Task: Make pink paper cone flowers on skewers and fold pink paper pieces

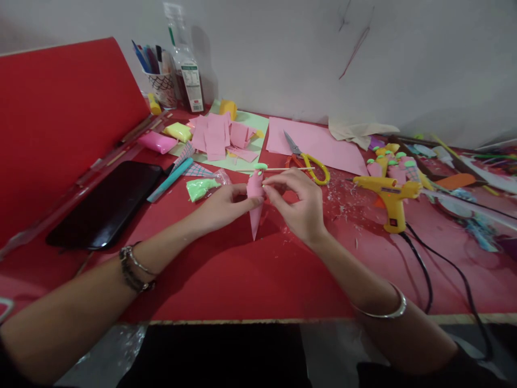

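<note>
A small pink paper cone (254, 213), its tip pointing down towards me, is pinched between the thumb and fingers of my left hand (228, 207). Light green clay (259, 167) tops its wide end. My right hand (301, 202) is closed in a pinch at the cone's right side, with a tiny bit of something pale at the fingertips, too small to name. A thin wooden stick (278, 170) runs sideways just behind the fingers. An opened packet of green clay (201, 188) lies left of my left hand.
Yellow-handled scissors (315, 167) lie behind my right hand. At the right, a yellow glue gun (390, 196) trails a black cable near several finished cones (398, 168). To the left are a phone (109, 205), a marker (170, 180), clay packets (158, 141) and pink paper pieces (216, 137). A bottle (189, 81) stands behind.
</note>
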A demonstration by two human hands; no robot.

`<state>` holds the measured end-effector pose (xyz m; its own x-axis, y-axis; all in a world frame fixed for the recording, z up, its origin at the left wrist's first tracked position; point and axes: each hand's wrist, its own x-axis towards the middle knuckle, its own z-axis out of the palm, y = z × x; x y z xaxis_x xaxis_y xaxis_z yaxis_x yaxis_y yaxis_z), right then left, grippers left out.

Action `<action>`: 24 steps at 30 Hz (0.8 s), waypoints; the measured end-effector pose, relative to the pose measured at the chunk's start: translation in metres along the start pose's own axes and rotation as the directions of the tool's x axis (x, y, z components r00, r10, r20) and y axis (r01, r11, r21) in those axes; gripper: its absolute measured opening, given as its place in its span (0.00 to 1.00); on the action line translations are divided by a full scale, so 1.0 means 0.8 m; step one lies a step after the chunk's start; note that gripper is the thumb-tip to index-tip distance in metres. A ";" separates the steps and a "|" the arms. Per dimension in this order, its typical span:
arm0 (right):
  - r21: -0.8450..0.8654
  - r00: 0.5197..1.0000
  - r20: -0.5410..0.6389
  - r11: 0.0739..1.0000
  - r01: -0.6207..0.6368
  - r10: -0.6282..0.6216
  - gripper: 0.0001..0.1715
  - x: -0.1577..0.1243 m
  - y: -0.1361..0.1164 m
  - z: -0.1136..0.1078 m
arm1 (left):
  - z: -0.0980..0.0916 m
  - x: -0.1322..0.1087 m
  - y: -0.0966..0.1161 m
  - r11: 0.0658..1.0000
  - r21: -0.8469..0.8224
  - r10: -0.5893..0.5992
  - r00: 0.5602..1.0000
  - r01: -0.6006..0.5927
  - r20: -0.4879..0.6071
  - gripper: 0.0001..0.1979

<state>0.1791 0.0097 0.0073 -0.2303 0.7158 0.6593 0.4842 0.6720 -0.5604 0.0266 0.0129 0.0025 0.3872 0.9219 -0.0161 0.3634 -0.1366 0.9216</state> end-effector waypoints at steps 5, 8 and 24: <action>-0.032 1.000 -0.009 0.999 -0.004 0.004 0.04 0.001 0.000 0.000 | 0.000 0.000 0.001 0.999 0.049 0.024 1.000 -0.024 -0.001 0.14; -0.032 1.000 -0.005 0.999 -0.003 0.003 0.04 0.001 -0.001 -0.001 | 0.000 -0.001 0.001 0.998 0.053 0.023 1.000 -0.023 -0.002 0.14; 0.014 0.998 -0.066 1.000 -0.011 0.012 0.05 0.000 -0.004 -0.001 | 0.002 -0.001 0.000 0.996 0.063 0.070 0.998 -0.070 0.002 0.15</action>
<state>0.1784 0.0075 0.0100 -0.1683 0.7095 0.6843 0.4748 0.6667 -0.5745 0.0278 0.0113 0.0015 0.4131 0.9095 0.0477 0.3885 -0.2233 0.8940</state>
